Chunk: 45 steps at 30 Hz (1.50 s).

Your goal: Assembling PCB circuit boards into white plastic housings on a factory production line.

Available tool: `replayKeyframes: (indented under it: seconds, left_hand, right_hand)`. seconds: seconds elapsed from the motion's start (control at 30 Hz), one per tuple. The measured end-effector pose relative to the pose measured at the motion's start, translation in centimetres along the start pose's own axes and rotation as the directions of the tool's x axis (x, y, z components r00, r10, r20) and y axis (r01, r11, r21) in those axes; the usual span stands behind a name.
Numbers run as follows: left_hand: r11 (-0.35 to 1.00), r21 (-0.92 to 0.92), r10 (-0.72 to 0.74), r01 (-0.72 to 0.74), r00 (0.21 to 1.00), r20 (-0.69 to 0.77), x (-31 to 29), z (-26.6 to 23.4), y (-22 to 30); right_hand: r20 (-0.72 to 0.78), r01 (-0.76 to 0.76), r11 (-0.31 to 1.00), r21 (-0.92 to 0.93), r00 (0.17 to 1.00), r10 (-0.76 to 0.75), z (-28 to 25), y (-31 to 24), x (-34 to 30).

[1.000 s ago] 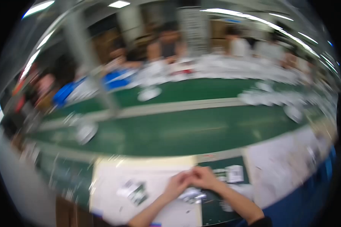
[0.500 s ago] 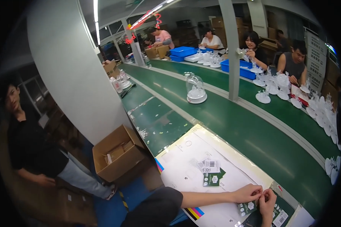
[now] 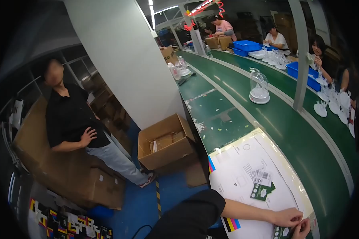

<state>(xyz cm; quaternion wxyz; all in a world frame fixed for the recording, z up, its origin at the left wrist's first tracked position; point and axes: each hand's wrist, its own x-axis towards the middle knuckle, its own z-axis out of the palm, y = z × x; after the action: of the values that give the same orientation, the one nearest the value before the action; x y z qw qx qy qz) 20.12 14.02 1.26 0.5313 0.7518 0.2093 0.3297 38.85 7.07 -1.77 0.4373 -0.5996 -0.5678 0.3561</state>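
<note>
My left hand (image 3: 287, 216) reaches across from the lower middle, its fingers pinched together near the lower right corner of the paper. Close against it, my right hand (image 3: 302, 228) is also pinched, partly cut off by the picture's lower edge. What lies between the fingertips is too small to make out. Just below my left hand shows a dark green printed card (image 3: 282, 232), partly hidden. Farther up the paper, several green and white cards (image 3: 262, 188) lie in a loose, overlapping pile. Under them spreads a large white printed sheet (image 3: 235, 165) with yellowish tape along its edge.
A clear dome on a white base (image 3: 259, 89) stands on the green conveyor belt (image 3: 291, 123). Left of the bench is an open cardboard box (image 3: 163, 147), with a grey pillar (image 3: 111, 51) behind it. One person (image 3: 73, 115) stands at left; others sit beyond the belt near blue bins (image 3: 303, 75).
The view has turned left, so the scene sits farther right. The standing person's hand, lower before, now rests at the waist. My hands stay pinched together over the paper's corner.
</note>
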Motion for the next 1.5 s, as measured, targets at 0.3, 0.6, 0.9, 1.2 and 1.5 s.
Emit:
replayKeyframes:
  seconds: [0.3,0.6,0.9,1.2,1.5]
  left_hand:
    - [0.992,-0.022,0.121,-0.125,0.982,-0.147,-0.4,0.6,-0.4]
    - [0.99,-0.067,0.108,-0.121,0.981,-0.164,-0.1,0.5,-0.8]
    - [0.995,-0.074,0.051,-0.062,0.989,-0.141,-0.6,0.5,-1.0]
    - [0.998,0.007,0.062,-0.062,0.998,-0.02,-0.3,-0.6,-1.6]
    - [0.995,-0.093,-0.017,0.022,0.998,0.054,-0.3,-0.3,-1.0]
  right_hand:
    - [0.021,-0.034,0.996,-0.085,0.999,0.036,0.1,0.0,0.1]
    - [-0.085,0.015,0.999,0.037,0.996,-0.012,1.0,-2.1,0.4]
    - [-0.105,-0.023,0.998,0.06,0.994,0.029,1.8,-2.4,-0.1]
    - [-0.182,0.018,0.993,0.12,0.983,0.004,1.3,4.9,-0.3]
    - [-0.034,-0.04,0.985,0.168,0.998,0.046,2.1,-4.7,0.0]
